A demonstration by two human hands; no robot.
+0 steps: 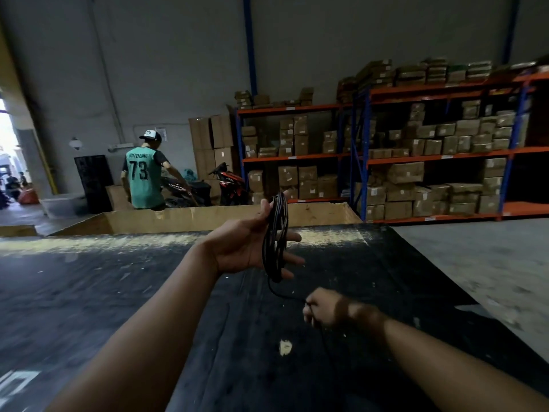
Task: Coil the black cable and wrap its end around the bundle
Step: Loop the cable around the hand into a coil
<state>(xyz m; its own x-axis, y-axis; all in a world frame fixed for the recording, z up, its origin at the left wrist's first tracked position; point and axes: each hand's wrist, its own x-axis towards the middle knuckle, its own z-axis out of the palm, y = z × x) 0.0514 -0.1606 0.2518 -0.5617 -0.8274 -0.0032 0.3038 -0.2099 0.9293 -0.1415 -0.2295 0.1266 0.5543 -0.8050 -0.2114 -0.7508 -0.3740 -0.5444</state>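
Observation:
The black cable hangs in several long loops across the palm of my left hand, which is raised in front of me with the thumb up and the fingers spread behind the coil. A loose strand runs from the bottom of the loops down to my right hand, lower and nearer to me. That hand is closed in a fist around the strand. Both hands are above a dark work surface.
A wooden crate rim lies beyond the dark surface. A person in a green numbered shirt stands behind it beside motorbikes. Orange and blue shelving full of cardboard boxes fills the right background. Concrete floor spreads on the right.

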